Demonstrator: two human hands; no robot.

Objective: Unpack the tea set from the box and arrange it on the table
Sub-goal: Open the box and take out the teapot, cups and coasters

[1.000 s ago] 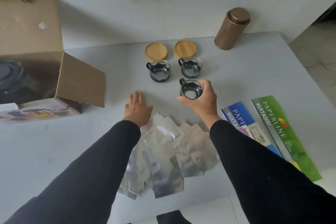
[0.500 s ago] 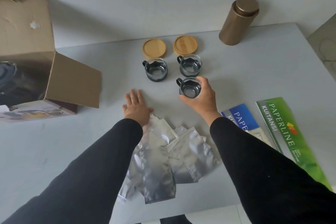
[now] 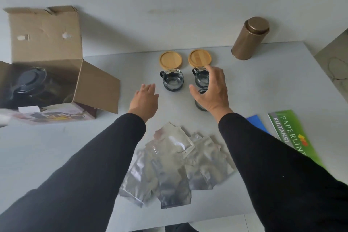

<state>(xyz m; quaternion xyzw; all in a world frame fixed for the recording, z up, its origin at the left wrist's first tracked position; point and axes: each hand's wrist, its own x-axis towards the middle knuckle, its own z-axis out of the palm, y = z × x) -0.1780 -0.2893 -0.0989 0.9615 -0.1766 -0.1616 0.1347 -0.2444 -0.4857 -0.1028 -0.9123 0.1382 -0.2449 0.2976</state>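
Observation:
Three small glass cups stand on the white table (image 3: 263,84): one at the left (image 3: 172,82), one at the right (image 3: 201,78), and a third (image 3: 201,100) in front of it, mostly hidden under my right hand (image 3: 211,91). That hand hovers over the third cup with fingers spread, holding nothing. My left hand (image 3: 145,100) is raised above the table, fingers relaxed, reaching left. Two round bamboo coasters (image 3: 171,60) (image 3: 199,57) lie behind the cups. The open cardboard box (image 3: 47,47) at the left holds a glass teapot with a dark lid (image 3: 28,83).
A bronze canister (image 3: 249,38) stands at the back right. Several silver foil pouches (image 3: 175,162) lie near the front edge between my arms. A green booklet (image 3: 290,135) and a blue one (image 3: 256,121) lie at the right. A wall runs behind the table.
My right hand let go of the third cup, which now stands on the table, and lifted open above it. My left hand rose off the table and moved left.

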